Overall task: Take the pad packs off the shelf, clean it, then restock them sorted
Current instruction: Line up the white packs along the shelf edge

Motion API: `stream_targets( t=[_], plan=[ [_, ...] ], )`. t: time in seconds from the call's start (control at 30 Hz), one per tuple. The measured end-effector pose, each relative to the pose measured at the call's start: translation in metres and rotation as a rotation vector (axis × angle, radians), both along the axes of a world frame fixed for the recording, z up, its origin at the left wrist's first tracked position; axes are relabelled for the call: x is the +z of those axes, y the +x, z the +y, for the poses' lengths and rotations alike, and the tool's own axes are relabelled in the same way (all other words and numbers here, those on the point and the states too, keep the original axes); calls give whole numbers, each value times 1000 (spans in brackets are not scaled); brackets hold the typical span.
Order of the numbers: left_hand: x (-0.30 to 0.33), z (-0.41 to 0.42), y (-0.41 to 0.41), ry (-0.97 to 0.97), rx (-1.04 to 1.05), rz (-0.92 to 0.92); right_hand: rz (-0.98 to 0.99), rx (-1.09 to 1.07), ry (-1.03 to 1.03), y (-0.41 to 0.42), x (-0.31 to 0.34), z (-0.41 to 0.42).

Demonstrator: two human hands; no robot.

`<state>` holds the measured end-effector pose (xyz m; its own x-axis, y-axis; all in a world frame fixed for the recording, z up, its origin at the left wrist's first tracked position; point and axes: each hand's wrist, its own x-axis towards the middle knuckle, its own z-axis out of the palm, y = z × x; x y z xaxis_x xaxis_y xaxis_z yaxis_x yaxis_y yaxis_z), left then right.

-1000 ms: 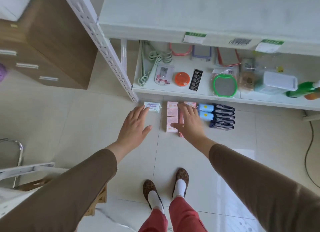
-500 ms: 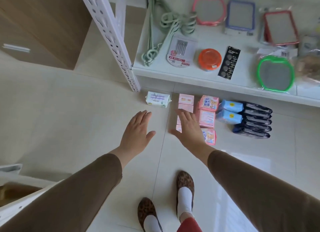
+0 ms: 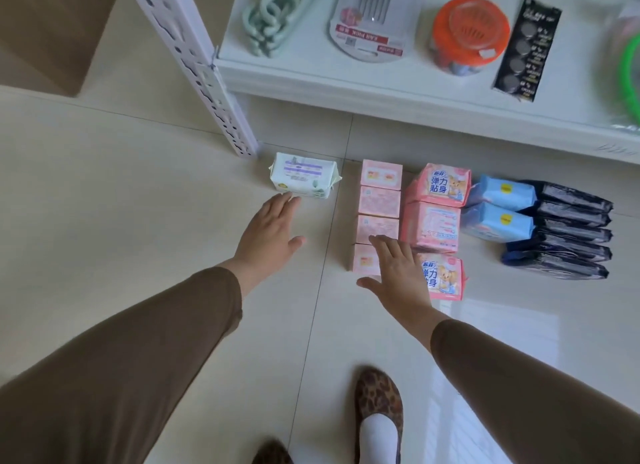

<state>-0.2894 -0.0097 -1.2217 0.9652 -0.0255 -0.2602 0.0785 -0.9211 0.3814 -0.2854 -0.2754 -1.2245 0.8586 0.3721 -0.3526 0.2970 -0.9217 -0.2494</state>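
Head view had dropped closer over half a second: left hand [image 3: 268,229] and right hand [image 3: 398,269], fingers spread and holding nothing, neared the plastic-wrapped pad packs [image 3: 431,217] sorted on the pale tiled floor [image 3: 104,203] (restocking seemingly next).

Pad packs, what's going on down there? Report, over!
Left hand open, fingertips by the white pack. Right hand open over the pink packs. All packs in rows on floor. Nothing blocking.
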Motion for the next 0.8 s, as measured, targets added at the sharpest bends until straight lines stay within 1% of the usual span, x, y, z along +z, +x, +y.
stream_targets(
  t=[0.1, 0.23, 0.37, 0.57, 0.67, 0.8],
  plan=[
    [-19, 5, 22, 60, -34, -27, -76, 43, -61, -2, -20, -8],
    [-36, 13, 54, 129, -68, -81, -185, 60, -91, -5, -42, -16],
    [-48, 19, 82, 167, -69, -62, -277, 59, -92, -3, -55, -17],
    [-58, 24, 102, 269, -114, 9, -313, 49, -22, -1, -64, -21],
    [-63, 22, 101, 335, -117, -45, -277, 25, 21, -4, -66, -23],
    [-67, 17, 95, 331, -92, -74, -276, 27, -22, -10, -66, -23]
  ],
)
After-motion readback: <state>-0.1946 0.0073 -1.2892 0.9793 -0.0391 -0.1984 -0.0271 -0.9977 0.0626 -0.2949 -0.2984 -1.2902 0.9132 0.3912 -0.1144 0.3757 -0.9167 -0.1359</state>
